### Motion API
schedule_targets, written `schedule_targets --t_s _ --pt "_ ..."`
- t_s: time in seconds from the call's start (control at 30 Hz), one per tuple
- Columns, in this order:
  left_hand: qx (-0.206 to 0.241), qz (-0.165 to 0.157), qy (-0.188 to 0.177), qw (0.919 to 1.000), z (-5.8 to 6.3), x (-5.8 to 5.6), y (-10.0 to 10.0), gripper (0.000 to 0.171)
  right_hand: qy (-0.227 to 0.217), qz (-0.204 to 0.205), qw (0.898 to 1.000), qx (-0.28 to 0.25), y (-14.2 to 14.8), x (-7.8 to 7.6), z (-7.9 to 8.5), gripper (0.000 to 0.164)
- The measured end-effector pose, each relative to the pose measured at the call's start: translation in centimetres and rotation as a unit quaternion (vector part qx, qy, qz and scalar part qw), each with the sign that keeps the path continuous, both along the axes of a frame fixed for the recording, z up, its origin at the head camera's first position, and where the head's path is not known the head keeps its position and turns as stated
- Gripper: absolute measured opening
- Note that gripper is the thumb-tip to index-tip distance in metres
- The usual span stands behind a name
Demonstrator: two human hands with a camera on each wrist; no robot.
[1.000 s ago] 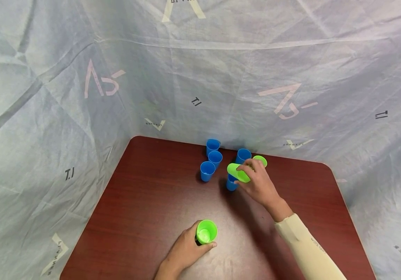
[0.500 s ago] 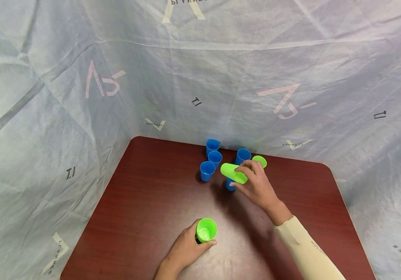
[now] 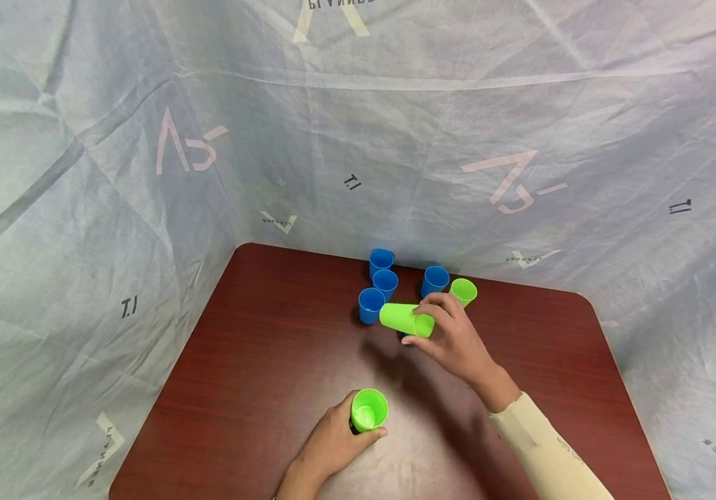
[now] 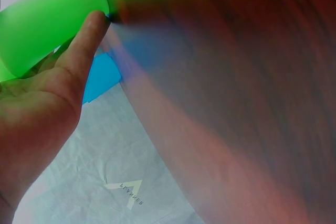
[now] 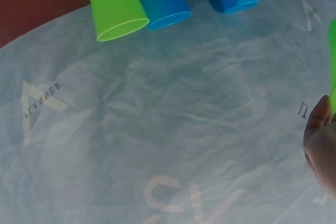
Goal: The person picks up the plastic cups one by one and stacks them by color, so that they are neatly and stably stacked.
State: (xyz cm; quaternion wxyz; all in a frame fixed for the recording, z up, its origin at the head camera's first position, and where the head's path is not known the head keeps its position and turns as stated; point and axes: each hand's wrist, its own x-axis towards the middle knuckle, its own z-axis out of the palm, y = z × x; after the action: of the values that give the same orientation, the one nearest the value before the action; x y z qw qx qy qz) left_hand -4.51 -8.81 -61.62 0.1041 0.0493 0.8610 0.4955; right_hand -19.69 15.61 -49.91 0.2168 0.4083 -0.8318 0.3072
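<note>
Near the front of the table my left hand [image 3: 335,437] holds a bright green plastic cup [image 3: 367,412], mouth up, with fingers and thumb around its sides. The same green cup [image 4: 52,22] fills the upper left of the left wrist view, above the hand [image 4: 47,95]. Farther back, my right hand [image 3: 454,340] pinches a second green cup [image 3: 398,317], which lies sideways in the air, its mouth toward the palm. A blue cup below that hand is mostly hidden. Only an edge of the right hand [image 5: 321,142] shows in the right wrist view.
A third green cup [image 3: 463,292] stands upright at the back right beside a blue cup [image 3: 435,280]. Left of them stand blue cups in a close row, the nearest blue cup [image 3: 370,307] just beyond the sideways cup. Grey printed cloth [image 3: 395,153] surrounds the brown table [image 3: 251,368].
My right hand has shifted slightly left and nearer, and its green cup has swung left and tilted flatter, over the blue cup. The left hand and its cup stay nearly still.
</note>
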Motion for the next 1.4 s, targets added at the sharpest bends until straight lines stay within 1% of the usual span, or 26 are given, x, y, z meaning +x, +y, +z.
schedule_targets --t_s 0.17,0.37,0.53,0.67,0.8,0.87,0.97,1.13,1.4 --pt "0.001 -0.003 -0.007 1.0 0.1 0.0 0.0 0.071 -0.011 0.013 1.0 -0.015 -0.3 0.5 0.2 0.054" --pt "0.0 -0.004 -0.001 1.0 0.4 0.0 0.1 0.07 -0.005 0.022 0.999 -0.025 -0.6 1.0 0.3 0.054" --pt "-0.004 0.0 0.012 0.9999 0.3 0.0 0.0 0.07 -0.01 0.036 0.999 -0.017 -1.1 1.6 0.6 0.053" --pt "-0.002 0.002 0.019 0.9998 0.1 0.0 0.0 0.071 -0.021 0.061 0.998 -0.017 -1.5 2.0 0.8 0.055" --pt "0.003 -0.001 0.022 0.9997 0.0 -0.1 -0.1 0.07 -0.03 0.078 0.996 -0.013 -1.9 2.2 0.8 0.056" --pt "0.004 -0.001 0.024 0.9997 -0.1 -0.1 -0.1 0.069 -0.036 0.081 0.996 -0.009 -2.0 2.3 0.9 0.055" --pt "0.003 -0.001 0.031 0.9995 -0.1 0.0 -0.1 0.066 -0.044 0.09 0.995 0.0 -2.1 2.6 1.1 0.059" --pt "-0.002 -0.001 0.043 0.9991 0.0 0.1 -0.1 0.062 -0.051 0.11 0.993 0.015 -2.3 3.0 1.2 0.052" --pt "0.007 -0.004 0.039 0.9992 0.0 0.0 -0.1 0.064 -0.055 0.138 0.989 0.024 -2.6 3.6 1.3 0.039"
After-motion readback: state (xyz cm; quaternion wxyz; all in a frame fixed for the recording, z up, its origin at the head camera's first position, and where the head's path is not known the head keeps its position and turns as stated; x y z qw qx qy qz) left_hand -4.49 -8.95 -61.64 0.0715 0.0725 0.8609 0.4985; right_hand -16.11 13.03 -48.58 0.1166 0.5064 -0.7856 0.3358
